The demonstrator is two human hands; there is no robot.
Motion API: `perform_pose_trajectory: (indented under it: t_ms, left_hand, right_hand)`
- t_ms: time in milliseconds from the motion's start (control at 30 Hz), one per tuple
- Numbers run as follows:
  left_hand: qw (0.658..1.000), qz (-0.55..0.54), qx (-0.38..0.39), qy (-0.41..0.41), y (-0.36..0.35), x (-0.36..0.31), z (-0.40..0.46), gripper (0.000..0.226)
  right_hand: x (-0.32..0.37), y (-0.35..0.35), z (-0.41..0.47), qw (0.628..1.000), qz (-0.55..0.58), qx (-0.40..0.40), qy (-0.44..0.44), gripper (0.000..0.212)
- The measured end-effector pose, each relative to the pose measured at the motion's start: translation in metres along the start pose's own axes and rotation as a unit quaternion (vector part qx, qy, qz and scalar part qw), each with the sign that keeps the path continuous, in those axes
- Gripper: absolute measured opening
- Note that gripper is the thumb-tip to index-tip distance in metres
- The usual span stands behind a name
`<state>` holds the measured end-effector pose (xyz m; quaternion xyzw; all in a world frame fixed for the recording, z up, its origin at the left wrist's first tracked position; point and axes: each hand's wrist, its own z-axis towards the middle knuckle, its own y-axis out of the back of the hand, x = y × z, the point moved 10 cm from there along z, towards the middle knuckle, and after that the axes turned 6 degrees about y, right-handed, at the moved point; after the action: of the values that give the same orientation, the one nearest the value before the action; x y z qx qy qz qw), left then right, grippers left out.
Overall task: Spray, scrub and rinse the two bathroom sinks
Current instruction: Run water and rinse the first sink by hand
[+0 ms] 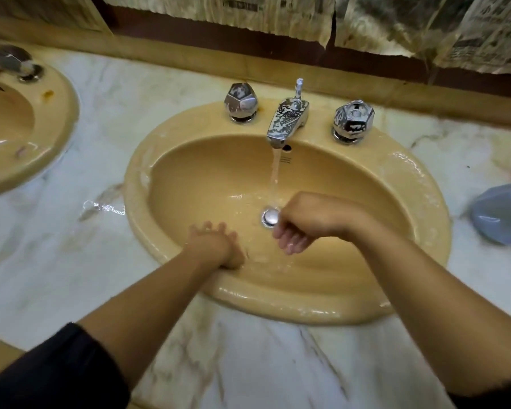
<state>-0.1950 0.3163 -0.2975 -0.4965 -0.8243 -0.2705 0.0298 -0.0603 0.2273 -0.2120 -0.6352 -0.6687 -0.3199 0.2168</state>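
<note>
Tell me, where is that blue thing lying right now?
The blue thing lies on the marble counter at the far right edge of the head view, just right of the running sink, beyond the right hand.

Bare forearms, dark sleeve (56, 367) pushed above left elbow, perhaps black or navy.

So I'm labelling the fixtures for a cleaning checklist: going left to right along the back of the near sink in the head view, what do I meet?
Left knob → faucet spout, with water running → right knob. Further right, off the sink, a blue bag lies on the marble counter.
</note>
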Motion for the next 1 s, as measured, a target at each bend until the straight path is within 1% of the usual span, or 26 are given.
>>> perform_pose_trajectory:
  t_ms: [33, 67, 133, 167, 200, 267, 300, 333, 367, 433, 467, 500, 533, 567, 600, 633, 667, 700, 733, 767, 800, 833, 867, 900, 933, 1000]
  left_hand:
    - [1.000, -0.023, -0.003, 0.002, 0.000, -0.014, -0.006, 0.078]
    - [0.998, -0.050, 0.002, -0.028, 0.000, -0.035, -0.014, 0.078]
    - [0.984, -0.075, 0.041, -0.158, 0.001, -0.093, -0.041, 0.068]
    - [0.969, -0.077, 0.056, -0.229, 0.005, -0.116, -0.059, 0.061]
    - [0.955, -0.072, 0.062, -0.280, 0.012, -0.131, -0.076, 0.056]
    - [0.945, -0.066, 0.060, -0.314, 0.018, -0.131, -0.091, 0.052]
    - [0.943, -0.056, 0.060, -0.322, 0.018, -0.120, -0.094, 0.050]
    - [0.941, -0.045, 0.062, -0.331, 0.016, -0.105, -0.091, 0.050]
    - [0.940, -0.027, 0.069, -0.333, 0.013, -0.087, -0.086, 0.049]
    - [0.949, -0.005, 0.075, -0.305, 0.009, -0.042, -0.069, 0.050]
    - [0.954, -0.004, 0.074, -0.290, 0.010, -0.022, -0.059, 0.050]
    - [0.959, 0.006, 0.068, -0.275, 0.010, 0.000, -0.046, 0.051]
    - [0.963, 0.033, 0.053, -0.262, 0.011, 0.018, -0.031, 0.052]
    - [0.966, 0.060, 0.024, -0.249, 0.015, 0.035, -0.014, 0.054]
    - [0.965, 0.099, -0.021, -0.244, 0.022, 0.047, 0.002, 0.058]
    - [0.958, 0.143, -0.068, -0.240, 0.028, 0.054, 0.014, 0.062]
    - [0.952, 0.178, -0.098, -0.227, 0.032, 0.058, 0.020, 0.064]
    - [0.952, 0.193, -0.122, -0.205, 0.035, 0.057, 0.025, 0.063]
    - [0.953, 0.188, -0.143, -0.189, 0.038, 0.052, 0.024, 0.062]
    - [0.956, 0.171, -0.152, -0.186, 0.037, 0.041, 0.021, 0.061]
    - [0.960, 0.140, -0.139, -0.199, 0.034, 0.027, 0.011, 0.061]
    - [0.963, 0.102, -0.103, -0.229, 0.026, 0.009, 0.004, 0.060]
    - [0.959, 0.070, -0.051, -0.272, 0.018, -0.009, -0.012, 0.058]
    - [0.948, 0.046, 0.000, -0.314, 0.011, -0.026, -0.028, 0.055]
    - [0.936, 0.031, 0.034, -0.350, 0.007, -0.037, -0.043, 0.053]
    - [0.922, 0.015, 0.063, -0.382, 0.010, -0.038, -0.060, 0.050]
  right_hand:
    - [-0.011, 0.019, -0.008, 0.999, -0.006, -0.039, -0.025, 0.032]
    - [-0.016, 0.040, -0.014, 0.995, 0.025, -0.089, -0.035, 0.031]
    - [-0.016, 0.075, -0.019, 0.972, 0.130, -0.196, -0.023, 0.027]
    - [-0.011, 0.084, -0.018, 0.956, 0.174, -0.235, -0.004, 0.030]
    - [-0.005, 0.088, -0.014, 0.942, 0.210, -0.260, 0.019, 0.035]
    - [0.008, 0.082, -0.002, 0.914, 0.292, -0.275, 0.064, 0.039]
    - [0.014, 0.075, 0.004, 0.892, 0.349, -0.276, 0.080, 0.039]
    - [0.019, 0.067, 0.011, 0.862, 0.413, -0.278, 0.093, 0.039]
    - [0.025, 0.060, 0.016, 0.824, 0.476, -0.289, 0.105, 0.036]
    - [0.038, 0.043, 0.027, 0.744, 0.577, -0.311, 0.128, 0.029]
    - [0.048, 0.033, 0.032, 0.728, 0.595, -0.311, 0.143, 0.029]
    - [0.059, 0.021, 0.038, 0.738, 0.589, -0.290, 0.158, 0.031]
    - [0.068, 0.004, 0.045, 0.782, 0.550, -0.243, 0.164, 0.033]
    - [0.075, -0.017, 0.046, 0.850, 0.473, -0.174, 0.154, 0.034]
    - [0.072, -0.036, 0.043, 0.914, 0.371, -0.109, 0.121, 0.034]
    - [0.061, -0.046, 0.036, 0.958, 0.267, -0.071, 0.077, 0.034]
    - [0.045, -0.044, 0.028, 0.978, 0.194, -0.071, 0.033, 0.033]
    - [0.031, -0.031, 0.018, 0.980, 0.166, -0.108, 0.000, 0.032]
    - [0.020, -0.013, 0.009, 0.971, 0.171, -0.167, -0.018, 0.031]
    - [0.010, 0.007, 0.002, 0.953, 0.194, -0.231, -0.022, 0.030]
    - [0.004, 0.023, -0.003, 0.929, 0.232, -0.288, -0.017, 0.030]
    - [0.002, 0.036, -0.005, 0.901, 0.277, -0.334, 0.000, 0.032]
    - [0.004, 0.046, -0.004, 0.867, 0.331, -0.371, 0.027, 0.036]
    - [0.007, 0.052, -0.001, 0.827, 0.390, -0.400, 0.058, 0.039]
    - [0.012, 0.054, 0.003, 0.784, 0.452, -0.417, 0.086, 0.040]
    - [0.029, 0.046, 0.013, 0.695, 0.562, -0.430, 0.128, 0.034]
